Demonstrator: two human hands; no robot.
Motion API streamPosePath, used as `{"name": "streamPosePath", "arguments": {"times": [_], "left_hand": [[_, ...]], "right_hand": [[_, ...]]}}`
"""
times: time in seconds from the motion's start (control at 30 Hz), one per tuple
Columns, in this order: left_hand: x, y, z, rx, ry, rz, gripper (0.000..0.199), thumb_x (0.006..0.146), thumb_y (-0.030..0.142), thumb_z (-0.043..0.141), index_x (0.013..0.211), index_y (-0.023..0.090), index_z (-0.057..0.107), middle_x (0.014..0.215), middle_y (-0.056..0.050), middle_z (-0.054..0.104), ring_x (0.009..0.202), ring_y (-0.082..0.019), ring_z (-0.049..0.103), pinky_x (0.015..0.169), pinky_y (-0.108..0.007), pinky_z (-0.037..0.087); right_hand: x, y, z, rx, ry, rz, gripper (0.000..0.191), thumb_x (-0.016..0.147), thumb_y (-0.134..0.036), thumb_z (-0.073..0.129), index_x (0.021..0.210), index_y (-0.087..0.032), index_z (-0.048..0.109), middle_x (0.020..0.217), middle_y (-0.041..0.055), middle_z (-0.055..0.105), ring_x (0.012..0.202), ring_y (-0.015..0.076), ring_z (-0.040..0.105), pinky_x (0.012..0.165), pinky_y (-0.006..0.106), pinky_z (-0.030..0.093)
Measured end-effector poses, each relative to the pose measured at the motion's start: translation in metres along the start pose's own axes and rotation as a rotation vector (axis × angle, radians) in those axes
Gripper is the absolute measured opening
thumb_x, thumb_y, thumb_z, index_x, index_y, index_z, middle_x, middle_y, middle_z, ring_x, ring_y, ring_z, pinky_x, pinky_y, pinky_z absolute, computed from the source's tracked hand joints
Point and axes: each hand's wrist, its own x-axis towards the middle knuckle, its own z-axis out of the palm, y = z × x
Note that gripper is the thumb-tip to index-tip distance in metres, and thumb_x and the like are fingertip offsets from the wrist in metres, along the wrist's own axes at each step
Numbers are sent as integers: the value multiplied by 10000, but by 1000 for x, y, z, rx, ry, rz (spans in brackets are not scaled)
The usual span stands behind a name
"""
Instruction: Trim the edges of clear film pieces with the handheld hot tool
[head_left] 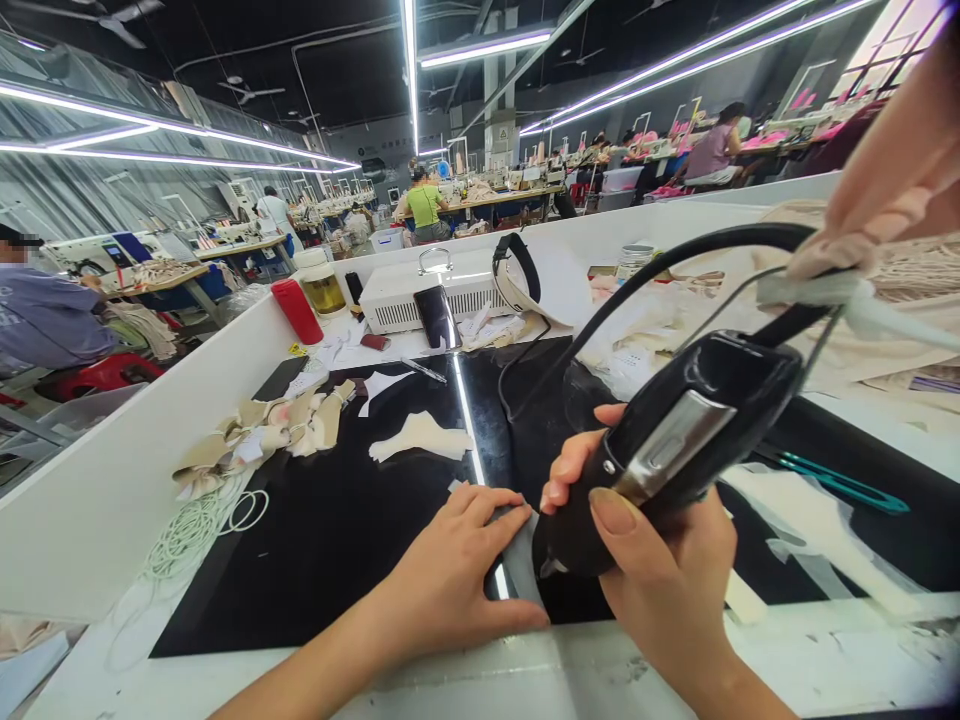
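My right hand (667,580) is wrapped round a black corded power tool (667,430) with a silver panel on its side. The tool's narrow end points down and left, close to a strip of sheer grey fabric (521,560). Fingers stretched out flat, my left hand (457,570) presses on that strip at the front of the black mat (322,560). Just beyond it lies a cream fabric piece (420,437). At the upper right, what looks like another person's hand (885,190) is by the tool's cable (675,245). The tool's tip is partly hidden.
Green cord (195,535) and beige fabric pieces (300,420) lie on the left. A white vented box (394,295), a phone (436,318) and a red container (295,311) stand behind. Teal tweezers (847,482) lie right. A white wall (135,440) borders the table.
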Motion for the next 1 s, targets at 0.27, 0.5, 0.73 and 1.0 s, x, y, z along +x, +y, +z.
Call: {"name": "streamPosePath", "arguments": {"times": [0.27,0.5,0.73,1.0], "left_hand": [[1,5,-1,6,6,-18,776,815,454,956,1495,251,643,1588,-103,575,1444,-355,501,1301,-552,361],[0,4,1,-1,14,-17,784,826,438,939,1522,265,623,1584,-98,575,1448,-354,494,1299,-566,357],[1,7,2,-4,31,-2,692,811,414,950,1433,268,686,1567,-93,589,1420,-350,516,1277,-560,385],[3,2,-2,2,15,-8,718,830,448,934,1466,260,660,1586,-108,575,1449,-365,503,1279,-577,383]], "right_hand": [[-2,-3,-1,-49,-26,-10,276,924,-494,855,1077,-321,705,902,-9,735,733,195,741,701,337,668],[-2,-2,0,-44,-33,-20,345,932,-436,848,1200,-321,664,914,15,765,741,217,745,706,371,669],[-1,0,2,-77,-24,-35,257,940,-325,809,1158,-313,674,905,0,741,760,224,756,725,391,677],[-3,-4,1,-35,0,-11,365,911,-493,867,1173,-316,685,872,-1,739,715,212,736,700,381,687]]}}
